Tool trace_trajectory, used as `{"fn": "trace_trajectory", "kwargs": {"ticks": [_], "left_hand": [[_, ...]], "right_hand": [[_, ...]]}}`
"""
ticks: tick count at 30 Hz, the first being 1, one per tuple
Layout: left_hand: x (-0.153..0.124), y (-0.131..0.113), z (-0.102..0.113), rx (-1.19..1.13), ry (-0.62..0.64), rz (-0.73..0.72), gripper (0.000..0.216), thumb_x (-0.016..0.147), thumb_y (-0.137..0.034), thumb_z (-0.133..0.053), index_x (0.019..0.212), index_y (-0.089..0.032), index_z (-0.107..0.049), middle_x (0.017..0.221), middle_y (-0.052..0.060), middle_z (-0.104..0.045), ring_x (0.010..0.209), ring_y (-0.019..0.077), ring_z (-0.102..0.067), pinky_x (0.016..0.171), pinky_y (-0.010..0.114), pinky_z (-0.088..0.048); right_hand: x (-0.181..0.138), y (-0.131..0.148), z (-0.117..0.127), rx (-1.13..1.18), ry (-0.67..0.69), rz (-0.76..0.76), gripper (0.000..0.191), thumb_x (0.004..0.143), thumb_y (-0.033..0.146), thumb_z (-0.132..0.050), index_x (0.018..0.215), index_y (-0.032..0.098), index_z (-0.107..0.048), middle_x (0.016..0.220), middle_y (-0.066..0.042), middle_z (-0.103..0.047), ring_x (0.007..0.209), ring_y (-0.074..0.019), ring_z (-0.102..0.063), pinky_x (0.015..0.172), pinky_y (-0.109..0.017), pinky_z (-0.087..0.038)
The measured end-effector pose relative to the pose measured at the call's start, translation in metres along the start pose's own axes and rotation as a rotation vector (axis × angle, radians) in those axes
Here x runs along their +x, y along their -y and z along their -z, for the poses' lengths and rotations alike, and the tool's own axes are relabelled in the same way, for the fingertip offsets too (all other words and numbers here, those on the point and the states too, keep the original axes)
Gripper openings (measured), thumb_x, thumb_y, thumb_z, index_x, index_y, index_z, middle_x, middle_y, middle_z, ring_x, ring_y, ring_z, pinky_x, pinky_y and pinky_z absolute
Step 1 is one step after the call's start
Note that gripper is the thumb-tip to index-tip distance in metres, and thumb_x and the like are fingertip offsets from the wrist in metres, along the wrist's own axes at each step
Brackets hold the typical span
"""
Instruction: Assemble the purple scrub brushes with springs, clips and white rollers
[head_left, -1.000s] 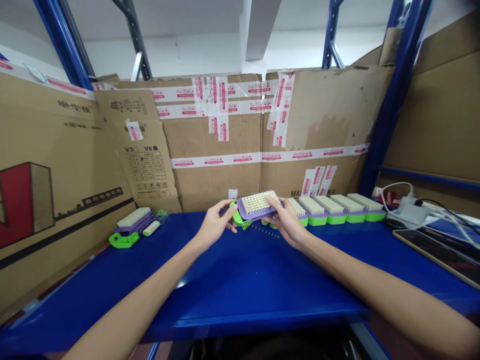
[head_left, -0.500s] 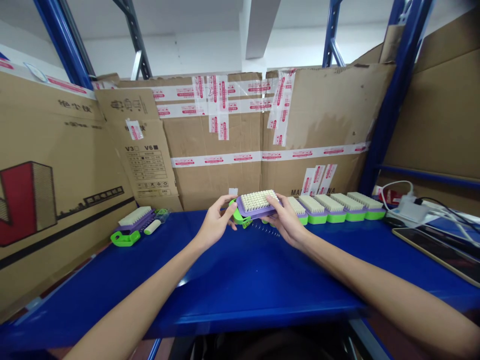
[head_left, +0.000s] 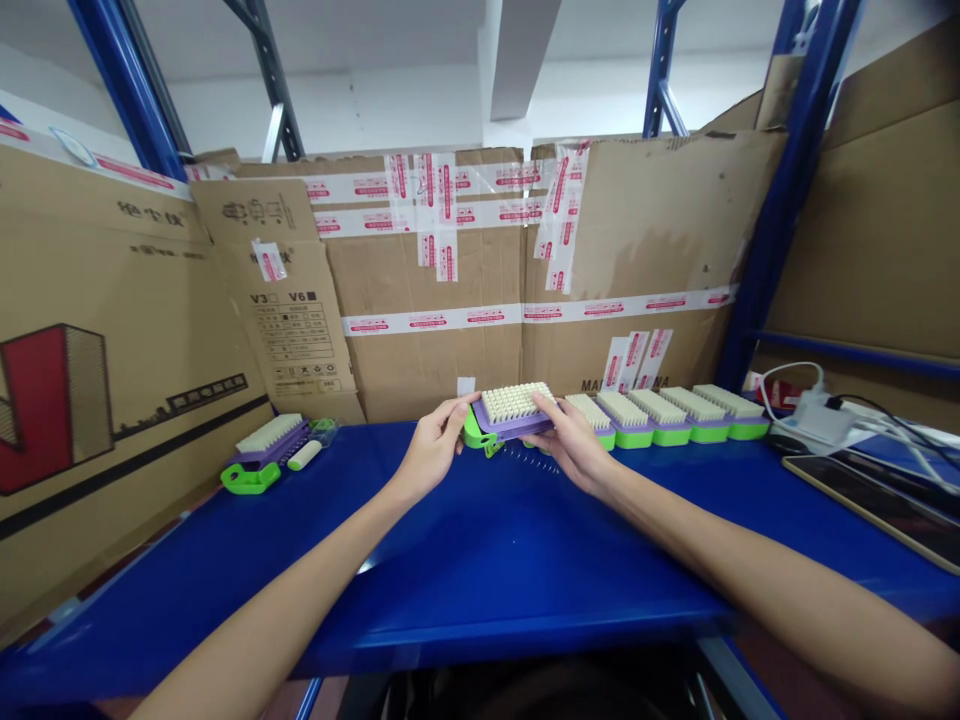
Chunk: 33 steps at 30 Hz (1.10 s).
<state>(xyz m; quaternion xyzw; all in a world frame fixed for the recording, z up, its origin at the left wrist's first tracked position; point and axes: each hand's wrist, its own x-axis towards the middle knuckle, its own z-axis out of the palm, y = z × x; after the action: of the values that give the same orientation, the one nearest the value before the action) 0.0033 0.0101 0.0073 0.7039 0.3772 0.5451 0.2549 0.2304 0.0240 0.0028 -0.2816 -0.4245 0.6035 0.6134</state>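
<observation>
Above the blue table, both hands hold a scrub brush with cream bristles facing up, a purple body and a green end piece. My left hand is closed on the green end, thumb on top; its other fingers are partly hidden. My right hand grips the opposite end, with the thumb along the bristles' edge and the fingers underneath. Below the brush, a row of thin shiny bits shows; I cannot make out whether they lie on the table.
A row of similar brushes stands at the back right. At the left lie another brush with a green end piece and a small white-and-green part. A phone and a charger with cables are at the right. Cardboard walls the back.
My left hand has shifted slightly and its fingers have closed in more around the brush's green end. The right hand and the brush are almost unmoved.
</observation>
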Motion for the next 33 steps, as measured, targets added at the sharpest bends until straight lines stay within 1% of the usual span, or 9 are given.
{"fn": "trace_trajectory", "kwargs": {"ticks": [2,5,7,10,14,17,22,27,33], "left_hand": [[0.0,0.001,-0.001,-0.016,0.033,-0.001,0.058,0.1,-0.061,-0.065,0.142,-0.02,-0.07,0.12,0.012,-0.077,0.068,0.0126,-0.062,0.063,0.028,-0.054],[-0.003,0.002,-0.004,-0.024,0.081,-0.001,0.082,0.081,-0.049,-0.09,0.152,-0.023,-0.058,0.137,0.014,-0.072,0.101,0.0231,-0.073,0.085,0.036,-0.062],[-0.005,0.002,-0.006,0.025,0.073,-0.014,0.086,0.077,-0.042,-0.093,0.153,-0.024,-0.056,0.142,0.015,-0.069,0.113,0.0276,-0.072,0.094,0.042,-0.062],[-0.007,-0.001,-0.007,0.111,0.042,-0.039,0.079,0.08,-0.039,-0.09,0.15,-0.024,-0.055,0.142,0.013,-0.069,0.115,0.0284,-0.072,0.097,0.045,-0.061],[-0.007,-0.001,-0.006,0.186,0.013,-0.061,0.084,0.081,-0.041,-0.089,0.152,-0.024,-0.048,0.146,0.014,-0.065,0.121,0.0301,-0.07,0.103,0.048,-0.059],[-0.006,0.004,-0.005,0.208,0.0,-0.126,0.081,0.081,-0.042,-0.09,0.149,-0.022,-0.049,0.146,0.017,-0.064,0.128,0.0325,-0.067,0.108,0.051,-0.055],[-0.006,0.006,-0.004,0.194,0.024,-0.128,0.074,0.082,-0.042,-0.089,0.143,-0.022,-0.053,0.135,0.014,-0.069,0.12,0.0313,-0.071,0.104,0.05,-0.056],[-0.008,0.001,-0.004,0.221,0.038,-0.115,0.077,0.082,-0.041,-0.089,0.146,-0.024,-0.049,0.135,0.012,-0.069,0.118,0.0299,-0.071,0.104,0.047,-0.056],[-0.009,-0.006,-0.003,0.265,0.044,-0.104,0.074,0.082,-0.038,-0.087,0.143,-0.024,-0.049,0.131,0.01,-0.07,0.112,0.0282,-0.071,0.102,0.046,-0.055]], "right_hand": [[0.0,0.001,0.0,-0.001,-0.009,-0.001,0.036,0.09,0.042,-0.086,0.113,0.021,-0.068,0.119,-0.01,-0.076,0.112,-0.0275,-0.075,0.088,-0.042,-0.072],[0.001,0.001,0.0,-0.007,-0.025,-0.007,0.037,0.088,0.044,-0.088,0.111,0.021,-0.069,0.116,-0.01,-0.077,0.11,-0.0276,-0.076,0.087,-0.041,-0.072],[0.001,0.001,0.0,-0.009,-0.023,-0.012,0.037,0.088,0.045,-0.087,0.11,0.021,-0.07,0.114,-0.01,-0.078,0.109,-0.0276,-0.076,0.087,-0.041,-0.072],[0.001,0.0,0.0,-0.006,0.0,-0.016,0.035,0.091,0.045,-0.084,0.112,0.021,-0.07,0.113,-0.01,-0.079,0.108,-0.0274,-0.077,0.087,-0.042,-0.072],[0.0,0.001,-0.001,0.006,0.01,-0.015,0.036,0.09,0.046,-0.086,0.112,0.021,-0.071,0.113,-0.011,-0.079,0.109,-0.0286,-0.077,0.089,-0.044,-0.071],[-0.001,0.001,-0.001,0.011,0.007,-0.011,0.038,0.088,0.046,-0.087,0.111,0.021,-0.07,0.116,-0.012,-0.079,0.11,-0.029,-0.077,0.09,-0.044,-0.071],[-0.001,0.001,-0.001,0.002,0.025,-0.004,0.036,0.089,0.046,-0.086,0.111,0.021,-0.071,0.114,-0.011,-0.079,0.11,-0.0292,-0.077,0.09,-0.045,-0.071],[-0.001,0.0,-0.001,0.01,0.032,-0.008,0.035,0.091,0.044,-0.084,0.114,0.021,-0.071,0.114,-0.011,-0.079,0.109,-0.0272,-0.077,0.089,-0.041,-0.071],[-0.002,0.0,-0.001,0.012,0.044,-0.027,0.033,0.092,0.041,-0.083,0.116,0.021,-0.071,0.115,-0.01,-0.079,0.108,-0.0263,-0.077,0.089,-0.04,-0.07]]}}
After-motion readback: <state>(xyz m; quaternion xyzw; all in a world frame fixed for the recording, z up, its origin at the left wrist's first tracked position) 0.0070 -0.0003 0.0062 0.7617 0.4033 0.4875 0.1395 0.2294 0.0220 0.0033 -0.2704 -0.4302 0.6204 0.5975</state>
